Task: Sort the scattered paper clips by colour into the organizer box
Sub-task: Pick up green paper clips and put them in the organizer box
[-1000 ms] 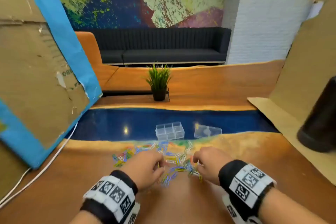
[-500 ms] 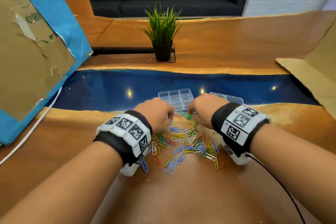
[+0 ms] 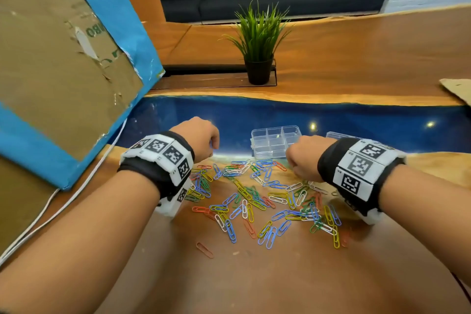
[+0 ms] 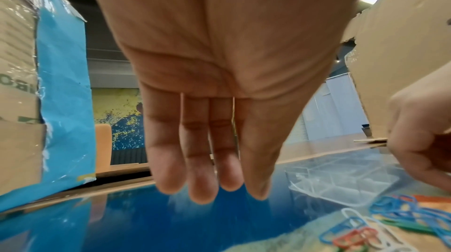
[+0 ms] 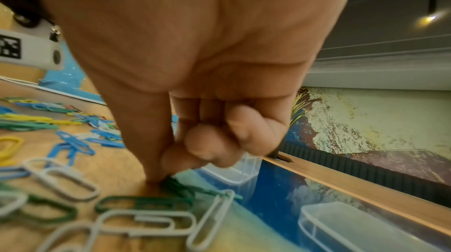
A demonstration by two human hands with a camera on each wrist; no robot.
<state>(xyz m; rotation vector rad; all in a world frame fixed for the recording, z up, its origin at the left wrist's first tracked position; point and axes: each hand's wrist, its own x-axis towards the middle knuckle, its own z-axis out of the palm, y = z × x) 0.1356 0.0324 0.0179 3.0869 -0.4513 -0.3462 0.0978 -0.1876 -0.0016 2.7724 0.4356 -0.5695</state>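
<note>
Several coloured paper clips [image 3: 254, 194] lie scattered on the wooden table in front of a clear organizer box [image 3: 276, 141] with empty compartments. My left hand [image 3: 211, 145] hovers left of the box over the blue strip. In the left wrist view its fingers [image 4: 207, 185] hang straight and hold nothing, with the box [image 4: 341, 179] to their right. My right hand [image 3: 295, 163] is at the box's front right corner, fingers curled. In the right wrist view it [image 5: 168, 171] pinches a green paper clip [image 5: 180, 186] that lies on the table among white and green clips.
The box's clear lid [image 3: 334, 135] lies behind my right wrist. A potted plant [image 3: 258, 43] stands farther back. A large cardboard box with blue tape [image 3: 63, 71] leans at the left, with a white cable [image 3: 51, 211] beside it. One red clip [image 3: 204, 250] lies apart, nearer to me.
Both hands left the spot in front of the box and moved apart. The left went left and its fingers straightened; the right dropped onto a green clip.
</note>
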